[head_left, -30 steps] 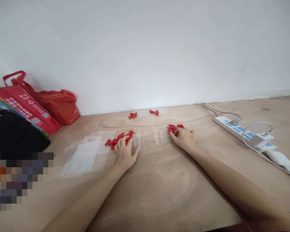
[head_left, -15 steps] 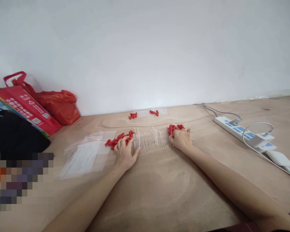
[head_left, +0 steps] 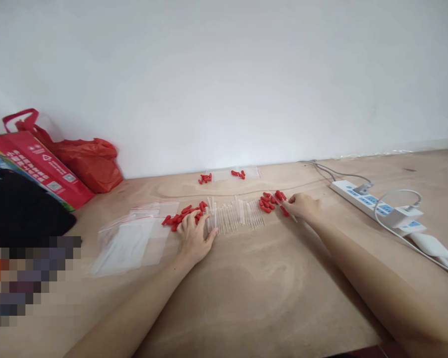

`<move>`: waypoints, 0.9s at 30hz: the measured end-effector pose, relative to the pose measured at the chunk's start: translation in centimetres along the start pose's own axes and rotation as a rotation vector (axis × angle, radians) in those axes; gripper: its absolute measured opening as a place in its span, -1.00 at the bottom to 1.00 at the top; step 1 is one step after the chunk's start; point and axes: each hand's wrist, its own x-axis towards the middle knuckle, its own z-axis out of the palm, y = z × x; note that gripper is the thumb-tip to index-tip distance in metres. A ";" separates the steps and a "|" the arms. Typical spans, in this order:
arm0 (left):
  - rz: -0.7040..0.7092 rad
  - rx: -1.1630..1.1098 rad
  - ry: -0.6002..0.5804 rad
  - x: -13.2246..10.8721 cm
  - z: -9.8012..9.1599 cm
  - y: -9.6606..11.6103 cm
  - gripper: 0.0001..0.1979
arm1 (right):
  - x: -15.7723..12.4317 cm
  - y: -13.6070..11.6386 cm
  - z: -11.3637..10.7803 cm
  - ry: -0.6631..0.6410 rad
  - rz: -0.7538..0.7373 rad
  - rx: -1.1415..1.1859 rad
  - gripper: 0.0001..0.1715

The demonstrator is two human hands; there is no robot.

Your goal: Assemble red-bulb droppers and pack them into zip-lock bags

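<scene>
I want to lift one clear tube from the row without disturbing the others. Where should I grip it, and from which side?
Probably pinch its near end, coming from the person's side. The clear tubes lie side by side, pointing away from the person, so neighbours block both flanks and only the ends stand free. The left hand rests at the row's left end.

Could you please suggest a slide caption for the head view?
Left hand rests beside a row of clear tubes on a table; right hand touches a red cap.

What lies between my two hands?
Head view: beside the left hand, a row of thin clear plastic tubes, then small red caps by the right hand.
</scene>
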 end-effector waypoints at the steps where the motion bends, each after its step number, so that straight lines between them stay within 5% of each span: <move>1: 0.000 0.000 -0.002 0.0 0.0 0.0 -0.61 | 0.1 0.1 0.2 0.020 0.003 0.002 -0.66; 16: -0.014 -0.019 -0.031 0.0 -0.3 0.2 -0.61 | -0.2 -0.9 1.7 0.121 -0.123 0.005 -0.63; 27: -0.003 -0.010 -0.024 0.0 -0.2 0.1 -0.62 | 2.5 2.5 1.6 0.334 -0.116 0.965 -0.64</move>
